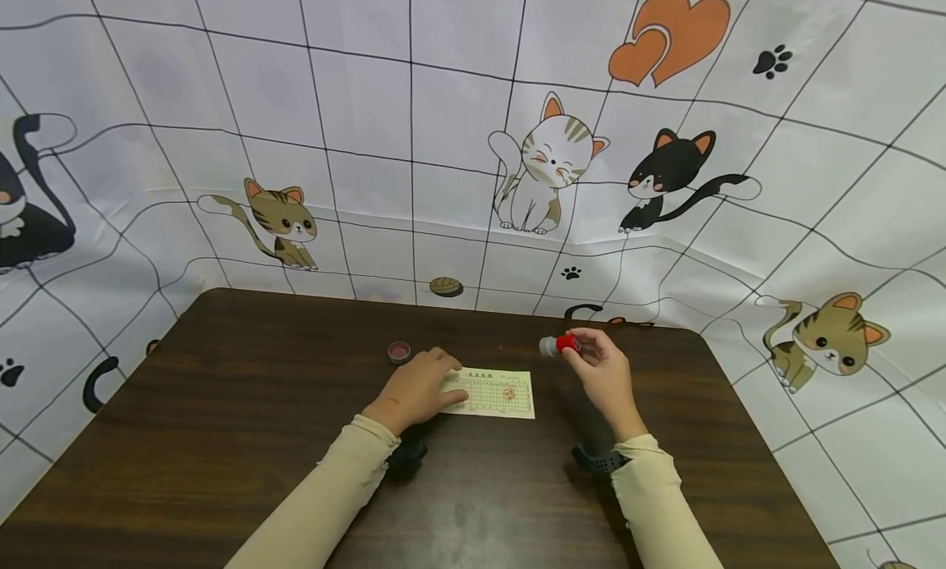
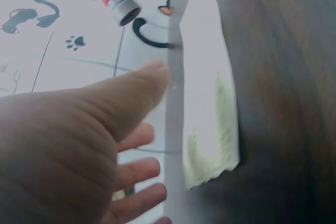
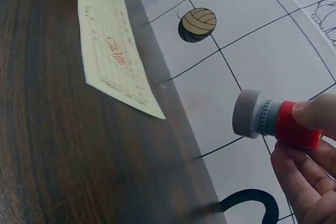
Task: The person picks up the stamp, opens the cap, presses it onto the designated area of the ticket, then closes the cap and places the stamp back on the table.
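Observation:
My right hand (image 1: 602,376) holds a stamp with a red handle and a grey round head (image 3: 248,114) between thumb and fingers. The stamp is raised off the table, right of a pale yellow printed form (image 1: 491,403), its head facing left. A red stamped mark (image 3: 116,51) shows on the form. My left hand (image 1: 417,392) is at the form's left end and covers part of it. Its thumb and fingers are extended and grip nothing; contact with the paper is unclear. Just beyond that hand sits a small round ink pad (image 1: 399,352) with a reddish inside.
The dark wooden table (image 1: 185,421) ends against a white cloth backdrop (image 1: 369,183) printed with black lines and cartoon cats. A dark strap (image 1: 599,461) is worn on the right wrist. Pale sleeves (image 1: 325,479) cover both forearms.

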`<move>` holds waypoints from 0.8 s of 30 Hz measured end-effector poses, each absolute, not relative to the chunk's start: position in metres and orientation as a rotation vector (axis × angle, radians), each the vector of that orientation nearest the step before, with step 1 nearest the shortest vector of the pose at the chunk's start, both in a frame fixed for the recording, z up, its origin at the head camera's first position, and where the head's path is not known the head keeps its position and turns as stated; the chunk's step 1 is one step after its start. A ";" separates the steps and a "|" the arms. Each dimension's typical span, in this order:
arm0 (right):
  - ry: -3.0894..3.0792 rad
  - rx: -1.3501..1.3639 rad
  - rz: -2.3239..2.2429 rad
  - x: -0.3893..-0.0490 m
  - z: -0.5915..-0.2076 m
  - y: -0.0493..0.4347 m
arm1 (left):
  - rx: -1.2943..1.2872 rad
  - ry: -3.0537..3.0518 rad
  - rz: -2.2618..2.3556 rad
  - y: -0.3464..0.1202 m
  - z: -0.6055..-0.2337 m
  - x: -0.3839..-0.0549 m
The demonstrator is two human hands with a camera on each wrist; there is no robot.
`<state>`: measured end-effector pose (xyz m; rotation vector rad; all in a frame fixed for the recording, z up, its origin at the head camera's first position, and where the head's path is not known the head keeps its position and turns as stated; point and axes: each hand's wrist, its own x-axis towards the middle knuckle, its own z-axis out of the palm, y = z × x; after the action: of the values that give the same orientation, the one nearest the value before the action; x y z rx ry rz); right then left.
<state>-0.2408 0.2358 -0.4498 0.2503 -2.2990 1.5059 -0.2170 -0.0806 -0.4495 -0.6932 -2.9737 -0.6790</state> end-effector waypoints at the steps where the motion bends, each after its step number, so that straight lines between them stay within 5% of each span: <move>1: -2.302 0.251 1.503 -0.241 -0.451 0.236 | -0.687 -2.955 -0.694 -0.082 -0.448 -0.218; 24: -2.289 0.260 1.541 -0.243 -0.458 0.232 | -0.463 -2.738 -0.935 -0.135 -0.429 -0.240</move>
<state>-0.2433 0.2317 -0.4582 0.2600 -2.2887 1.5411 -0.2403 -0.1354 -0.4289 -0.4628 -2.7381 -0.9352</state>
